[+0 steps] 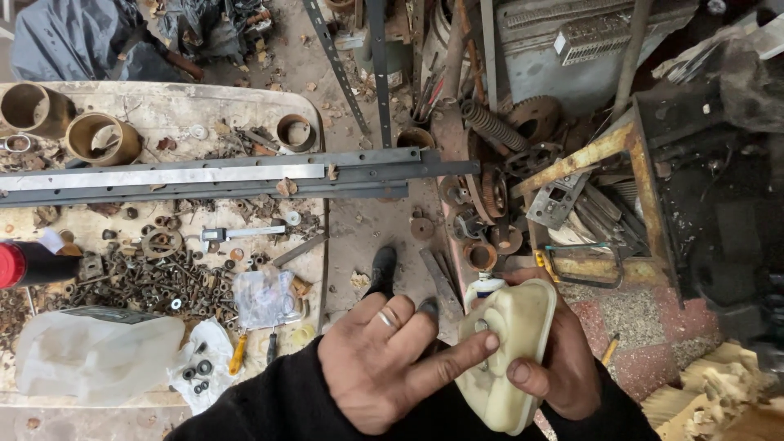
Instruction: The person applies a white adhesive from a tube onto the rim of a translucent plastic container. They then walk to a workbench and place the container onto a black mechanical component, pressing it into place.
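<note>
Left hand (pixel 384 367) sits near centre, forefinger stretched onto the tank (pixel 506 351), other fingers loosely curled, gripping nothing; right hand (pixel 563 367) clamps the tank's right edge, thumb on its face; so the cream plastic tank hangs near, right of the table (pixel 163 110), over bare floor; one-handed pinch could slip if the finger pushes hard, I reckon, and it'd drop on scrap; long axis runs near-to-far, top end tilted far-right.

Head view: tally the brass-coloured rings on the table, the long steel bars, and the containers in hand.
Brass-coloured rings: 3
Long steel bars across the table: 2
Cream plastic container, in the right hand, left hand fingertip on it: 1
Total: 6
</note>
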